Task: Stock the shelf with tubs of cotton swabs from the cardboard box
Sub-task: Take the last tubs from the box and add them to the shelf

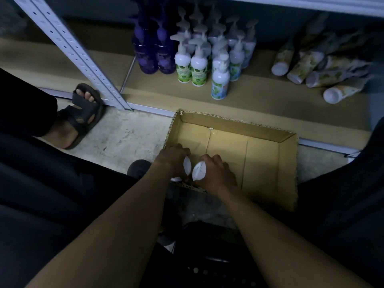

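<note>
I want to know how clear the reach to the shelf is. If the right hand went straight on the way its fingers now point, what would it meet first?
Probably the bare floor of the cardboard box, then its far wall; depth is hard to judge. The right hand grips a white tub.

Dim, bluish scene, brightest inside the cardboard box (259, 154), deep shadow and wide-angle blur at the edges.

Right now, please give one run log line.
left hand: holds tub | right hand: holds second tub | cardboard box: otherwise looks empty
</note>
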